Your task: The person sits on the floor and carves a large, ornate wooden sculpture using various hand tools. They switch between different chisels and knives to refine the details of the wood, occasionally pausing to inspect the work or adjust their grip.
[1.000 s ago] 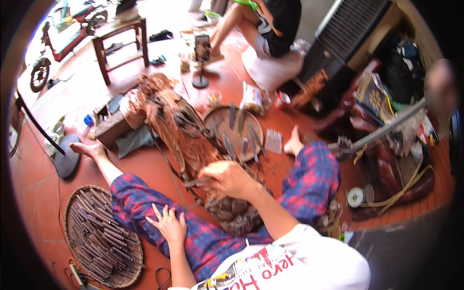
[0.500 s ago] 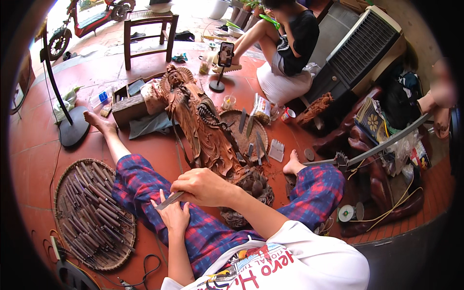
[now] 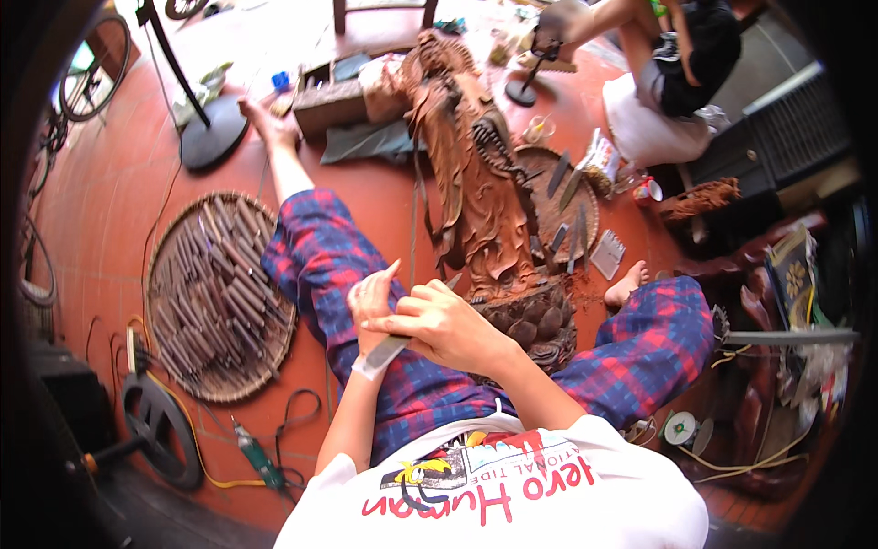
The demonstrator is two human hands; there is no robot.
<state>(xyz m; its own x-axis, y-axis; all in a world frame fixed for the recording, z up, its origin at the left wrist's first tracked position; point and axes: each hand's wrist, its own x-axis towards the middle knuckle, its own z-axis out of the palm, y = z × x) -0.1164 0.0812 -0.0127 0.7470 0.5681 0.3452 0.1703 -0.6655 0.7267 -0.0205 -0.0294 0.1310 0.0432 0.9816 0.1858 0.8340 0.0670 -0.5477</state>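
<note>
My right hand (image 3: 448, 322) is closed around a flat grey metal blade (image 3: 388, 353), perhaps a file. The blade's wide end lies over my left wrist, beside a whitish patch (image 3: 369, 371). My left hand (image 3: 369, 300) is raised above my left thigh with fingers stretched out, partly hidden by the right hand. Beyond the hands lies a carved reddish-brown wooden statue (image 3: 480, 174) of a robed figure. Its rough, darker base (image 3: 526, 325) is between my legs.
A round woven tray (image 3: 157, 316) full of wooden-handled tools lies at left. Another round tray (image 3: 549, 215) with several blades lies right of the statue. A green rotary tool (image 3: 256, 455) with cords is at lower left. A person (image 3: 695, 64) sits at the far right.
The view has shifted down and left. My right hand and blade have moved from over the left hand's fingers toward the left wrist. The left hand has turned more edge-on.
</note>
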